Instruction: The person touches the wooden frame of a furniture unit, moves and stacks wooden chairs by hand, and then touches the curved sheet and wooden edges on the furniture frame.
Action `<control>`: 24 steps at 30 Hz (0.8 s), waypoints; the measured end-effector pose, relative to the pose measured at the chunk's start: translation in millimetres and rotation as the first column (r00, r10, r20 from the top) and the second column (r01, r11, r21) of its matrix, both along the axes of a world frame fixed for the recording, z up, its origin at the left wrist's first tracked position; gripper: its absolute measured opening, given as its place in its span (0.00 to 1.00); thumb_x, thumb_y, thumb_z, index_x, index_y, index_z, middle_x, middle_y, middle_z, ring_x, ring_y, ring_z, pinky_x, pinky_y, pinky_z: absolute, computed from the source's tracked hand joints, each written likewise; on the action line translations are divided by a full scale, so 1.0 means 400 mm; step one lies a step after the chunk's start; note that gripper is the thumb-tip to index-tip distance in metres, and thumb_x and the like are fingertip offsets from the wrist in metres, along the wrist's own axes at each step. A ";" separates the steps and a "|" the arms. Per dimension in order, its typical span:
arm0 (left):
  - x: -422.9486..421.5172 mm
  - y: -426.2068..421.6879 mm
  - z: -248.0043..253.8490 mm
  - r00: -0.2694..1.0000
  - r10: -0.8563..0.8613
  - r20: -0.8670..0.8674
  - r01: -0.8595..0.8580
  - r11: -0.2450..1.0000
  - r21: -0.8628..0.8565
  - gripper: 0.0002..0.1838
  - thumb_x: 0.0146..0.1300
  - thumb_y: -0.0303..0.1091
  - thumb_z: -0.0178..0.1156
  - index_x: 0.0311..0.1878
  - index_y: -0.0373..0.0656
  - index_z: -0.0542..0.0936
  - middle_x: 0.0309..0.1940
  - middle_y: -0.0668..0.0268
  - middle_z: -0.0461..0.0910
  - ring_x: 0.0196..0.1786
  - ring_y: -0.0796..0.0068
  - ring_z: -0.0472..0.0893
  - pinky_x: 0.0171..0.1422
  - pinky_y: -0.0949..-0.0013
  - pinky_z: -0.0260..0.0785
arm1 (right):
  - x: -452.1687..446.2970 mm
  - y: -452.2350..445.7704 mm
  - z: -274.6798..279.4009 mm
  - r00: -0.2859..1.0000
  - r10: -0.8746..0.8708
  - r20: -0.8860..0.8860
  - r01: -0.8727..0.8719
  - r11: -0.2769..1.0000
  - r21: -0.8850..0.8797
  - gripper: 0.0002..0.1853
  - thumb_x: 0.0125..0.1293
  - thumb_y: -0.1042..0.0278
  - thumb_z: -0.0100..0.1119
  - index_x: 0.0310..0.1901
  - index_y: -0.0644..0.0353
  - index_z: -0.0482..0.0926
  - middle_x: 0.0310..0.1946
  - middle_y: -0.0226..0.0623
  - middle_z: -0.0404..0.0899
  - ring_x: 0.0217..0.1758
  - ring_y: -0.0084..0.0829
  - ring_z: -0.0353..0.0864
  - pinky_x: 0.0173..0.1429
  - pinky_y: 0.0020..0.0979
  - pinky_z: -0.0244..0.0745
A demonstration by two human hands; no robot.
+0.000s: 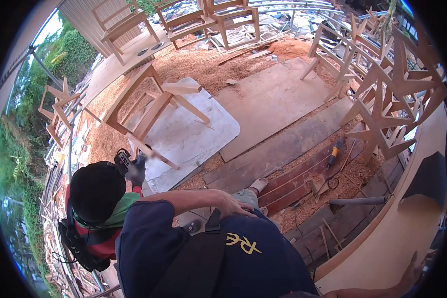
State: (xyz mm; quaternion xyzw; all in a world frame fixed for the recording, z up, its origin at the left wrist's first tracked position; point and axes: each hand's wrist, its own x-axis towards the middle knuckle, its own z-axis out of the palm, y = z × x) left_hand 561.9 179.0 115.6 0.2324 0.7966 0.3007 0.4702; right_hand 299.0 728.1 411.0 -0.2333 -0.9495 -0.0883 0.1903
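My left hand (229, 204) lies against the front of my navy shirt (263, 263), near a dark strap (213, 222). Its fingers are stretched out and hold nothing that I can see. At the lower right, my right hand (411, 273) is over a pale wooden board (367, 268), close to the edge of the view. Its fingers look apart, with nothing visible in them. A dark sheet or patch (426, 181) shows farther up the board.
A person in a black cap (97, 191) at left holds a camera (123, 161) before a tilted wooden chair (151, 111). Wooden chair frames (387, 109) are stacked at right. A yellow power tool (335, 153) lies on planks among shavings; more chairs (126, 30) stand behind.
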 end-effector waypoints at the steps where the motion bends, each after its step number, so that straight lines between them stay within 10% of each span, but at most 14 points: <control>1: -0.004 -0.004 -0.002 1.000 0.000 0.009 0.000 1.000 -0.012 0.78 0.27 0.29 0.83 0.80 0.74 0.41 0.81 0.62 0.41 0.79 0.48 0.54 0.78 0.44 0.56 | 0.005 -0.023 0.005 1.000 0.000 0.004 0.000 1.000 -0.003 0.53 0.47 0.18 0.61 0.60 0.62 0.80 0.55 0.54 0.81 0.60 0.57 0.79 0.64 0.51 0.74; 12: -0.001 -0.005 0.010 0.999 0.020 0.035 -0.019 0.999 -0.029 0.75 0.33 0.26 0.81 0.80 0.75 0.41 0.81 0.63 0.42 0.80 0.51 0.51 0.80 0.49 0.52 | 0.011 -0.052 0.013 1.000 -0.027 -0.009 0.027 0.998 0.050 0.52 0.49 0.19 0.59 0.61 0.62 0.78 0.56 0.57 0.80 0.61 0.56 0.78 0.65 0.51 0.73; 24: -0.004 0.002 0.046 1.000 0.007 0.026 -0.007 1.000 -0.022 0.75 0.34 0.25 0.79 0.80 0.75 0.39 0.80 0.61 0.42 0.80 0.50 0.51 0.81 0.51 0.51 | -0.075 0.153 -0.101 0.891 0.301 -0.341 -0.141 0.896 0.421 0.50 0.39 0.10 0.58 0.36 0.60 0.88 0.29 0.48 0.86 0.32 0.50 0.87 0.41 0.47 0.83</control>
